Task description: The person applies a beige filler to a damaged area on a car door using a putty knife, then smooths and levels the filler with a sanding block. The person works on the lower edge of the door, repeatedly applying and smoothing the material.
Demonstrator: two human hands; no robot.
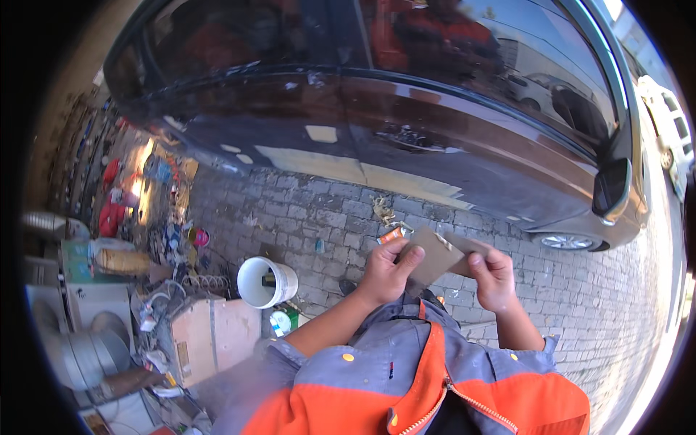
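Note:
Before my chest, my left hand (390, 275) pinches a flat, squarish grey-brown putty spreader (433, 262), thumb on its face. A small cream smear sits on this plate's upper edge. My right hand (494, 281) grips a second thin grey-brown plate (464, 250), thumb on top. The two plates meet or overlap at their near edges; whether they touch, I cannot tell. Beyond them stands a dark brown car (464, 145), with cream filler patches (312, 163) along its lower doors.
On the brick paving (319, 217) stands a white bucket (270, 283), left of me. An orange can (391, 235) lies beyond my left hand. Boxes (217, 337), a silver duct (90, 355) and clutter crowd the left side. The car's side mirror (612, 187) juts out at right.

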